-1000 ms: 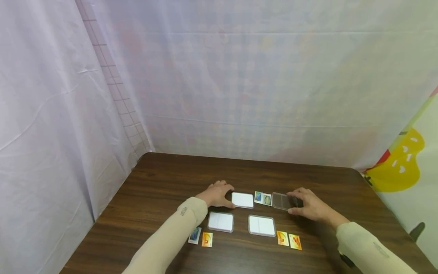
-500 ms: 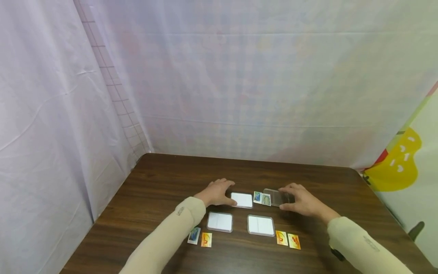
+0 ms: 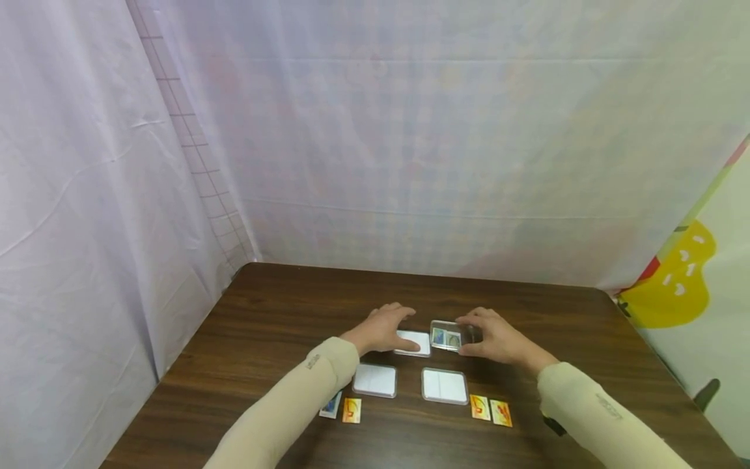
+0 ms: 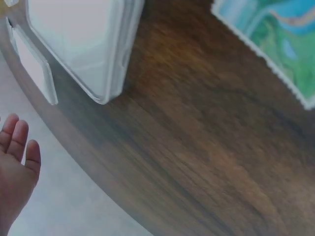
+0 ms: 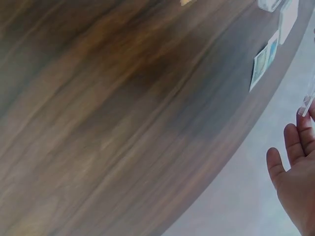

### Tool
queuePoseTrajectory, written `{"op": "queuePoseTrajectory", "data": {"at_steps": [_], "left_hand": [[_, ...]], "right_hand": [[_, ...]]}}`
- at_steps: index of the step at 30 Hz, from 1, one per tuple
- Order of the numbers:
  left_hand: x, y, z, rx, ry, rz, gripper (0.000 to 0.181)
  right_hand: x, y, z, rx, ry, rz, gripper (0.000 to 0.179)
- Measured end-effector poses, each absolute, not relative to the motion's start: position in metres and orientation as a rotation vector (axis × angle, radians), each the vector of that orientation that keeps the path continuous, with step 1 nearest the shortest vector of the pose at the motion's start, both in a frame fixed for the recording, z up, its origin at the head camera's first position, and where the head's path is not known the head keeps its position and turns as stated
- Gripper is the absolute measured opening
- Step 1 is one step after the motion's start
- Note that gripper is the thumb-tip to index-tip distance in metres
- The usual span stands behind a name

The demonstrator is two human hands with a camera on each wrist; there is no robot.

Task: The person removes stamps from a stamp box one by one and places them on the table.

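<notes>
My right hand [image 3: 495, 337] pinches a clear plastic lid [image 3: 446, 324] by its right end. In the head view the lid overlaps two stamps [image 3: 453, 339], which show through it; the right wrist view has the lid [image 5: 308, 102] raised above the table. My left hand [image 3: 383, 331] lies at the left end of a white-backed clear case [image 3: 417, 341], thumb over that case; whether it presses cannot be told. Its fingers look relaxed in the left wrist view.
Two more white-backed cases, one left [image 3: 375, 380] and one right [image 3: 444, 386], lie nearer me. A blue stamp [image 3: 331, 405] and a yellow stamp [image 3: 351, 411] sit by my left sleeve. Two orange-yellow stamps [image 3: 480, 408] lie to the right. Brown table [image 3: 305, 293].
My right hand has carried the clear lid leftward, from right of the two stamps to over them. My left hand has shifted slightly right, its thumb further over the white-backed case.
</notes>
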State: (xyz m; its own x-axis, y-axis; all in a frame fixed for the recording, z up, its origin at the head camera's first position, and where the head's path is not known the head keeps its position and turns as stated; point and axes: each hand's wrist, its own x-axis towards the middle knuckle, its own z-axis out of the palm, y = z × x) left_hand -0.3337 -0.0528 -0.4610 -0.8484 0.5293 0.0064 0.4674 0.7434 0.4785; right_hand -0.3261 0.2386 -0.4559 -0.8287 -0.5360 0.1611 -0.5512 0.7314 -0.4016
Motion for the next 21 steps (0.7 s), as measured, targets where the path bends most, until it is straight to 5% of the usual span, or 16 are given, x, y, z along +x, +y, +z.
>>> {"op": "queuePoseTrajectory", "data": {"at_steps": [21], "left_hand": [[-0.334, -0.052, -0.458, 0.932, 2.852, 0.627, 0.071]], "right_hand": [[-0.331, 0.200, -0.455, 0.957, -2.910, 0.687, 0.060]]}}
